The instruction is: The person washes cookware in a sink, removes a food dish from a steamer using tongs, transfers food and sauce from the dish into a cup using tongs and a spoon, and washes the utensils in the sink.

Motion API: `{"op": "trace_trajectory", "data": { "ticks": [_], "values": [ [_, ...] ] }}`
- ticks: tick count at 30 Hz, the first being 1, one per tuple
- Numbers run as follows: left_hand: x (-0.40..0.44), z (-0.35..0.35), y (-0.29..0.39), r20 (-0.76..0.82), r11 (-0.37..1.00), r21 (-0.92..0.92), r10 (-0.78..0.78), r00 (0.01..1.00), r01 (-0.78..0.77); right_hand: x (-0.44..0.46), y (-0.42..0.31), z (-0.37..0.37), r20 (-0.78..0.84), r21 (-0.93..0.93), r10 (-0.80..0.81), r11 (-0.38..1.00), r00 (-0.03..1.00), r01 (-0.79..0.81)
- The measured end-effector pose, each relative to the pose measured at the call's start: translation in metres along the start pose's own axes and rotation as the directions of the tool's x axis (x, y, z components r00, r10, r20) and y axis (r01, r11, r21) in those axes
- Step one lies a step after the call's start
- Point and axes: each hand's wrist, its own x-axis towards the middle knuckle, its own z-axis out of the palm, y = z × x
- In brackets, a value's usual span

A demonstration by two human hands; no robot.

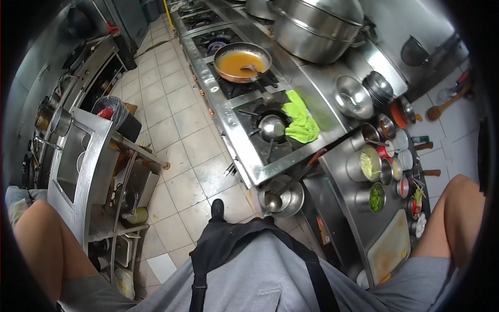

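Neither of my hands is in view; only my bent left arm and right arm show at the two side edges. A frying pan [242,63] with orange liquid sits on a burner of the steel stove, and a ladle [250,68] rests in it. On the nearer burner is a round, shiny metal piece [272,128], perhaps a bowl or ladle head. Beside it a bright green cloth [300,117] lies crumpled on the stove top. Below the stove's near end, a long-handled ladle [274,200] leans in a metal bowl [286,197].
A large steamer pot [315,31] stands behind the stove. To the right, a steel counter holds a cutting board [389,246], a container of chopped greens [377,197] and a container of pale shreds [367,164]. A lined bin [125,122] and a sink unit [66,156] are at left.
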Motion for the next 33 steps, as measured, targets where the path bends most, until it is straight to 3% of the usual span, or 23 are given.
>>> {"op": "trace_trajectory", "data": {
  "ticks": [5, 9, 12, 14, 15, 16, 17, 18, 19, 20, 21, 22, 23, 24, 25, 27, 28, 30, 33],
  "values": [
    [-0.092, -0.014, -0.017, -0.067, 1.000, -0.015, -0.028, 0.997, 0.027, -0.016, -0.039, 0.054, -0.016, -0.037, -0.063, 0.997, 0.998, 0.062],
    [-0.163, -0.029, -0.032, -0.181, 0.996, -0.022, -0.087, 0.980, 0.084, -0.010, -0.089, 0.099, -0.078, -0.006, -0.217, 0.976, 0.973, 0.217],
    [-0.223, -0.045, -0.041, -0.362, 0.988, -0.001, -0.143, 0.921, 0.153, -0.012, -0.134, 0.148, -0.186, 0.045, -0.347, 0.932, 0.919, 0.360],
    [-0.270, -0.052, -0.034, -0.509, 0.962, 0.042, -0.211, 0.835, 0.268, -0.042, -0.151, 0.180, -0.257, 0.166, -0.317, 0.916, 0.913, 0.365],
    [-0.298, -0.049, -0.031, -0.593, 0.930, 0.029, -0.278, 0.756, 0.365, -0.068, -0.151, 0.198, -0.221, 0.261, -0.235, 0.921, 0.947, 0.289],
    [-0.326, -0.037, -0.029, -0.666, 0.885, -0.011, -0.354, 0.657, 0.465, -0.114, -0.140, 0.213, 0.005, 0.254, -0.123, 0.960, 0.992, 0.118],
    [-0.356, -0.015, -0.026, -0.724, 0.799, -0.112, -0.473, 0.502, 0.591, -0.182, -0.122, 0.225, 0.341, 0.152, 0.081, 0.978, 0.937, -0.140],
    [-0.386, 0.015, -0.025, -0.738, 0.669, -0.258, -0.602, 0.305, 0.697, -0.245, -0.107, 0.237, 0.643, -0.055, 0.265, 0.952, 0.719, -0.302],
    [-0.417, 0.060, -0.021, -0.675, 0.475, -0.442, -0.734, 0.066, 0.761, -0.308, -0.092, 0.249, 0.841, -0.273, 0.387, 0.907, 0.379, -0.321],
    [-0.456, 0.114, -0.014, -0.492, 0.047, -0.426, -0.850, -0.188, 0.904, -0.376, -0.065, 0.252, 0.941, -0.133, 0.193, 0.966, 0.276, -0.222],
    [-0.466, 0.199, -0.027, -0.576, 0.219, -0.663, -0.760, -0.301, 0.716, -0.432, -0.050, 0.249, 0.980, -0.064, 0.078, 0.995, 0.185, -0.083],
    [-0.487, 0.246, -0.014, -0.373, -0.098, -0.664, -0.815, -0.443, 0.741, -0.477, -0.035, 0.242, 0.998, 0.009, -0.006, 0.998, 0.055, -0.058],
    [-0.501, 0.310, -0.004, -0.265, -0.129, -0.800, -0.800, -0.538, 0.586, -0.506, -0.027, 0.234, 0.998, -0.022, 0.020, 0.999, -0.063, -0.036],
    [-0.522, 0.366, 0.016, -0.046, -0.354, -0.821, -0.742, -0.669, 0.449, -0.528, -0.021, 0.226, 0.984, -0.045, 0.042, 0.999, -0.175, -0.011],
    [-0.542, 0.419, 0.036, 0.068, -0.499, -0.744, -0.719, -0.691, 0.445, -0.542, -0.011, 0.217, 0.973, -0.017, 0.030, 0.998, -0.228, 0.060],
    [-0.556, 0.497, 0.067, 0.294, -0.693, -0.626, -0.635, -0.715, 0.357, -0.550, -0.007, 0.215, 0.971, -0.024, 0.039, 0.997, -0.236, 0.067],
    [-0.563, 0.523, 0.073, 0.307, -0.701, -0.625, -0.624, -0.718, 0.342, -0.554, -0.003, 0.216, 0.973, -0.042, 0.057, 0.997, -0.225, 0.072],
    [-0.567, 0.582, 0.086, 0.436, -0.833, -0.391, -0.542, -0.718, 0.391, -0.559, 0.000, 0.211, 0.971, -0.073, 0.086, 0.995, -0.223, 0.066],
    [-0.588, 0.674, 0.102, 0.452, -0.837, -0.360, -0.543, -0.708, 0.412, -0.557, 0.009, 0.217, 0.957, -0.058, 0.069, 0.997, -0.280, 0.048]
  ]
}}
